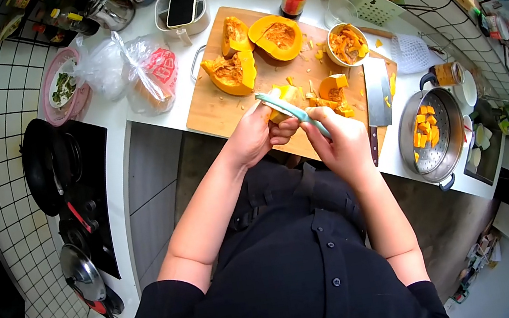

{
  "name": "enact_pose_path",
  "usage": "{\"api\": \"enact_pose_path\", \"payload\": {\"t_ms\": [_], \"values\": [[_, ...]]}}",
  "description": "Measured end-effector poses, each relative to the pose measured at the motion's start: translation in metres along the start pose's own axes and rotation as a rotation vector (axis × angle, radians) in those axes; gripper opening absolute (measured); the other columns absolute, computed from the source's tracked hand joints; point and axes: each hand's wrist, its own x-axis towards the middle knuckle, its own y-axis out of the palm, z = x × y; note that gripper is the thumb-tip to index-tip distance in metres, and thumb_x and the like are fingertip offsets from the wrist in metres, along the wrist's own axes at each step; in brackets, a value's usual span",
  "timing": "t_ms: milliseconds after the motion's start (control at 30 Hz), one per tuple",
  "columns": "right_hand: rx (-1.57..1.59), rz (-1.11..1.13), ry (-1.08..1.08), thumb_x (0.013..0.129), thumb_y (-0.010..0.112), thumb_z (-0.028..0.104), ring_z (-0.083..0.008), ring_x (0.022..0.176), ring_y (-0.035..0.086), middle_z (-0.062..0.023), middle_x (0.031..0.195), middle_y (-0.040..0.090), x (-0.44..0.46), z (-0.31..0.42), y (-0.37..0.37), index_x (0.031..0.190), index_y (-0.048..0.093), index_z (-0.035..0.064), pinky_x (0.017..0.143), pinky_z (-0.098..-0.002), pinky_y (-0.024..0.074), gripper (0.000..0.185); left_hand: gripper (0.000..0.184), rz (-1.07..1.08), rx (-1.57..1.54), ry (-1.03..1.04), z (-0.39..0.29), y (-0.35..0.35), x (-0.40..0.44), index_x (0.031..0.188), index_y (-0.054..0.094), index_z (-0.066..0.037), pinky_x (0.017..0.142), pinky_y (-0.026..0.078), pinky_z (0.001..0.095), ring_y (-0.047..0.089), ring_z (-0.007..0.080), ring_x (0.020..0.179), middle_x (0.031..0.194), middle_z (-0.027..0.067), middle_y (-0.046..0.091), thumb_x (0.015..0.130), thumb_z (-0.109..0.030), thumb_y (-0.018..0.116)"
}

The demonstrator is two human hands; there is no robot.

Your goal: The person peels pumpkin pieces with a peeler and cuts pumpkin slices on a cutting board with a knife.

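My left hand is closed around a pumpkin piece above the near edge of a wooden cutting board. In my right hand is a light-blue peeler, its head lying across that piece. Behind my hands, on the board, sit a pumpkin half with its cut face up and two large pumpkin wedges. Smaller pumpkin chunks lie just beyond my right hand. A cleaver rests along the board's right side, its handle toward me.
Right of the board stands a steamer pot with pumpkin cubes inside. A bowl of pumpkin scraps sits at the board's far right. Plastic bags and a container with a phone are at the back left. The stove is left.
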Motion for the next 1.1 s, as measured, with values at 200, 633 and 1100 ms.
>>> {"api": "enact_pose_path", "payload": {"t_ms": [200,633,1100], "values": [[-0.054,0.027,0.034,0.083,0.067,0.021,-0.0248,0.053,0.060,-0.0096,0.065,0.061,0.001,0.003,-0.006,0.114,0.053,0.0066,0.050,-0.0343,0.0471,0.037,0.033,0.002,-0.066,0.021,-0.003,0.011,0.000,0.107,0.050,-0.009,0.050,0.029,0.0178,0.036,0.0040,0.058,0.073,-0.0021,0.049,0.103,-0.032,0.026],[0.003,0.202,0.034,0.083,0.061,0.020,-0.0296,0.054,0.060,-0.0141,0.060,0.058,0.012,0.003,-0.018,0.139,0.036,0.0037,0.053,-0.0390,0.0484,0.063,0.036,0.018,0.121,0.021,-0.009,0.015,-0.003,0.106,0.048,-0.009,0.051,0.029,0.0180,0.034,0.0050,0.058,0.071,-0.0019,0.045,0.102,-0.037,0.025],[0.064,0.040,0.025,0.082,0.064,0.018,-0.0269,0.056,0.062,-0.0138,0.067,0.062,0.007,0.005,-0.008,0.134,0.045,0.0057,0.053,-0.0365,0.0488,0.056,0.035,-0.075,-0.002,0.159,0.002,0.032,-0.004,0.102,0.049,-0.009,0.049,0.026,0.0183,0.031,0.0044,0.056,0.070,-0.0020,0.044,0.102,-0.036,0.027]]}}
